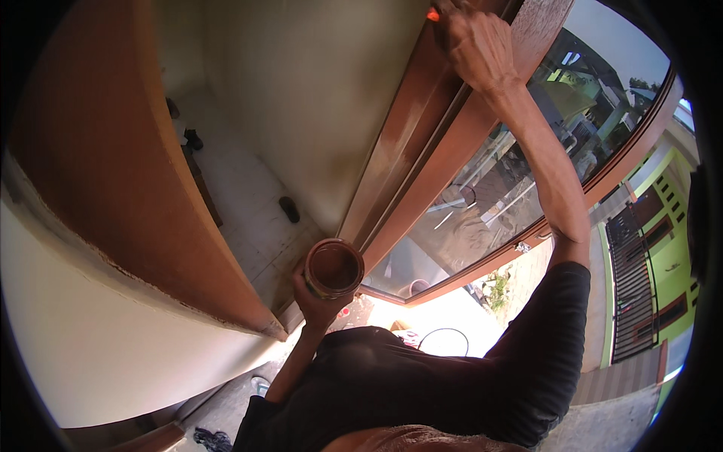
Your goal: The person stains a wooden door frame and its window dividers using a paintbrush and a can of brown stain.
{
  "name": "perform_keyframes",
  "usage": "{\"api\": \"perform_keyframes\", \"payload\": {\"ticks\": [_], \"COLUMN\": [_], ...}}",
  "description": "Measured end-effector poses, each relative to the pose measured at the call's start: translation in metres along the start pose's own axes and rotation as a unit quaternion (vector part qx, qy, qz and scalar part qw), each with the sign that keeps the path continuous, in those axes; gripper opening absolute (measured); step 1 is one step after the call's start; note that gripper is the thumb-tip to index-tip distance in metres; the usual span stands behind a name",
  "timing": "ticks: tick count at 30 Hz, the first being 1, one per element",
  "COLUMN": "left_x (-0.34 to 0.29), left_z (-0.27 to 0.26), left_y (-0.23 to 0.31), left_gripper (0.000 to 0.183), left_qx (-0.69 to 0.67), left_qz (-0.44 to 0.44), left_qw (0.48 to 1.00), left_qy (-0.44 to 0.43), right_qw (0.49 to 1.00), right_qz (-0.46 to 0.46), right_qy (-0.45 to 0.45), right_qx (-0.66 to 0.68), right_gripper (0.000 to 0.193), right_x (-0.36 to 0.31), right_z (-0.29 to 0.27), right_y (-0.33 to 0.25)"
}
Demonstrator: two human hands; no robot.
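The left hand (320, 301) has its fingers clamped round a small tin of brown paint (334, 268) held low beside the door frame (410, 143), while the right hand (476, 45), fingers closed on an orange-tipped brush handle (432, 13), works high on the frame

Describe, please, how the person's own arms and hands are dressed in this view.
Both hands, left hand and right hand, are bare, with no gloves, rings or watch visible. The forearms are uncovered; a dark sleeve covers the right upper arm, pushed up near the elbow.
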State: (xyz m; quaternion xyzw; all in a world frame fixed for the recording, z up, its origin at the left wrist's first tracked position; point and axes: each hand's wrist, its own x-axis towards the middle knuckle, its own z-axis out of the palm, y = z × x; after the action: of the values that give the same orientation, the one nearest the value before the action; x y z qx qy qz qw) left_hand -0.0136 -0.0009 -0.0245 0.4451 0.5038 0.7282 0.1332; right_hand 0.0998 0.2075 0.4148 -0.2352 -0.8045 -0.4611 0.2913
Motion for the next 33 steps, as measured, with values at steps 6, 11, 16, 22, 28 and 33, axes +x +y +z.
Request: {"api": "perform_keyframes", "payload": {"ticks": [6,11,16,22,28,33], "left_x": [0.002,0.005,0.009,0.014,0.018,0.022], "left_z": [-0.003,-0.001,0.001,0.001,0.004,0.01], "left_y": [0.01,0.009,0.013,0.006,0.012,0.021], "left_gripper": [0.103,0.102,0.103,0.106,0.108,0.107], "left_qx": [0.004,0.001,0.003,0.033,0.042,0.025], "left_qz": [-0.018,-0.001,-0.019,0.02,0.035,0.018], "left_qw": [1.0,1.0,1.0,0.999,0.998,0.999], "left_qy": [-0.002,-0.009,-0.013,-0.035,-0.024,-0.024], "right_qw": [0.976,0.926,0.833,0.702,0.691,0.717], "right_qz": [-0.122,-0.021,0.198,0.257,0.229,0.198], "right_qy": [-0.162,-0.213,-0.179,-0.161,-0.235,-0.216], "right_qx": [0.081,0.311,0.485,0.644,0.644,0.633], "right_gripper": [0.009,0.011,0.013,0.014,0.019,0.024], "right_x": [-0.081,-0.151,-0.141,-0.183,-0.203,-0.215], "right_z": [0.068,0.072,-0.005,-0.017,-0.002,0.018], "right_y": [-0.086,-0.126,-0.115,-0.155,-0.184,-0.186]}}
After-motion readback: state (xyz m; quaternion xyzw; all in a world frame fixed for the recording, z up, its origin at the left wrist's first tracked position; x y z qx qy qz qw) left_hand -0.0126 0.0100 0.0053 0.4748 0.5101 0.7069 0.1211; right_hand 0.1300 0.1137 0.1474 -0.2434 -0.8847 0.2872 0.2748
